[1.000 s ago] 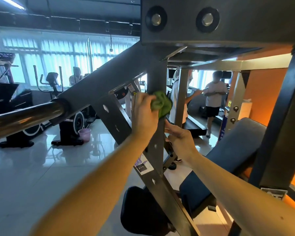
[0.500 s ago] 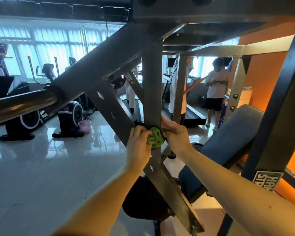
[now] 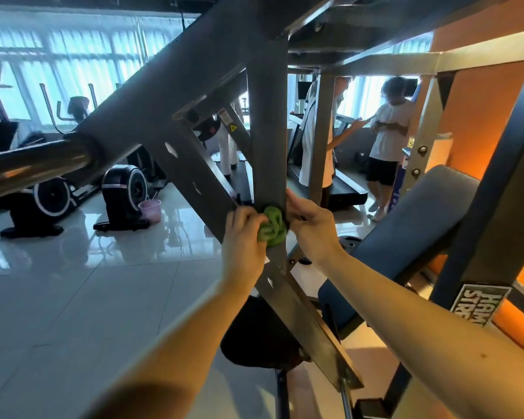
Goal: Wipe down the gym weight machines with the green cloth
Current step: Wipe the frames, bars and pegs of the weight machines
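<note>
A grey steel weight machine frame fills the view, with an upright post meeting a slanted beam. My left hand grips a bunched green cloth and presses it against the foot of the post, where post and beam join. My right hand holds the right side of the same post, fingers curled round its edge, right next to the cloth.
A chrome bar juts out at left. The machine's dark padded bench lies at right before an orange wall. Exercise bikes and a pink bucket stand on the glossy tiled floor. Two people stand by treadmills behind.
My left hand has slid the cloth down the upright post from its upper part to the joint with the slanted beam. My right hand has moved up beside it on the post.
</note>
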A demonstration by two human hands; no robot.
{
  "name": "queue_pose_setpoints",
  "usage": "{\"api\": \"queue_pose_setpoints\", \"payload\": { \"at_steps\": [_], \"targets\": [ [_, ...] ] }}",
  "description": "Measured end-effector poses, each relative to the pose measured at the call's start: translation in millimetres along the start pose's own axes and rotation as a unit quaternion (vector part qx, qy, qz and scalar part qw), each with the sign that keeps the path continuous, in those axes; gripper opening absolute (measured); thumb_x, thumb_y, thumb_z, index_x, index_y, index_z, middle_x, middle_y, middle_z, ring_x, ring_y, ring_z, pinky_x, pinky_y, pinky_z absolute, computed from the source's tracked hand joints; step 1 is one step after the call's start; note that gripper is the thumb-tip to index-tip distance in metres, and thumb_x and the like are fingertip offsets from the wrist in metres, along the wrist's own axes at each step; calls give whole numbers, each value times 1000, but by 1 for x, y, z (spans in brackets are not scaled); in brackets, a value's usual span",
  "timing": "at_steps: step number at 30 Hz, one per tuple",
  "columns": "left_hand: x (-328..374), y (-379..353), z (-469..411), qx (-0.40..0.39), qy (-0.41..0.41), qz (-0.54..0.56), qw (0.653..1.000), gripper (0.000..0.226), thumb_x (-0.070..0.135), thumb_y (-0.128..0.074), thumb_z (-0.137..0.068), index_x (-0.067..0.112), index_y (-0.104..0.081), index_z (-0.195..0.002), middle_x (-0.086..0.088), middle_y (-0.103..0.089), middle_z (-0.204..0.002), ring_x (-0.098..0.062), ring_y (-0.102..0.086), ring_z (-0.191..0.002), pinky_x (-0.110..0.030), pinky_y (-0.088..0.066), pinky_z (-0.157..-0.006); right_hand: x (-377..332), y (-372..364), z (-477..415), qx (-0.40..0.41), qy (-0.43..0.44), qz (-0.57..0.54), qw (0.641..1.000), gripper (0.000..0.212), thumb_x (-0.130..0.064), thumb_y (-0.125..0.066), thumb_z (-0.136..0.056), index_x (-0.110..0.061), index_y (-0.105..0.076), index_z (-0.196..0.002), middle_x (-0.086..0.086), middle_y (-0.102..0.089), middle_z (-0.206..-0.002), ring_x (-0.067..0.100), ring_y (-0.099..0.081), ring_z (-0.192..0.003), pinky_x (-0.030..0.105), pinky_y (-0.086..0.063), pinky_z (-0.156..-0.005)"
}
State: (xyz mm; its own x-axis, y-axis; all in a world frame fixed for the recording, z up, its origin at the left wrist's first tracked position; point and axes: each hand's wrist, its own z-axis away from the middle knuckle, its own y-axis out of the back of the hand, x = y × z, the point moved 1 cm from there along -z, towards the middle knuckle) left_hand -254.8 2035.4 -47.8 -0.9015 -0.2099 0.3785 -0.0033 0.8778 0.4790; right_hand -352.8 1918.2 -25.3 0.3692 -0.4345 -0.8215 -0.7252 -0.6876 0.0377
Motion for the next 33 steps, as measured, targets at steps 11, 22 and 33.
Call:
{"api": "queue_pose_setpoints", "payload": {
  "at_steps": [11,22,33],
  "targets": [
    [1,71,11,-32,27,138,989,22,20,-71,-94,15,-68,-115,6,-55,-115,-7,-58,-100,-15,-50,-88,-56,-43,54,-47,-141,-32,988,15,-22,-62,-102,-19,-75,-110,5,-77,-106,21,-73,-104,43,-57,-98],
    [-72,140,-32,71,133,242,958,8,17,-67,-95,22,-72,-97,12,-62,-97,-4,-63,-91,-37,-54,-87,-115,-132,-18,55,-38,74,995,25,-10,-84,-83,-23,-66,-93,-4,-70,-84,12,-71,-75,31,-62,-71],
    [-112,133,-96,104,246,364,892,16,11,-73,-89,25,-73,-81,0,-75,-80,-21,-69,-72,-44,-59,-78,-80,-190,-92,70,408,496,764,30,-14,-55,-89,-21,-80,-106,3,-65,-113,30,-46,-112,52,-47,-80]
  ]
}}
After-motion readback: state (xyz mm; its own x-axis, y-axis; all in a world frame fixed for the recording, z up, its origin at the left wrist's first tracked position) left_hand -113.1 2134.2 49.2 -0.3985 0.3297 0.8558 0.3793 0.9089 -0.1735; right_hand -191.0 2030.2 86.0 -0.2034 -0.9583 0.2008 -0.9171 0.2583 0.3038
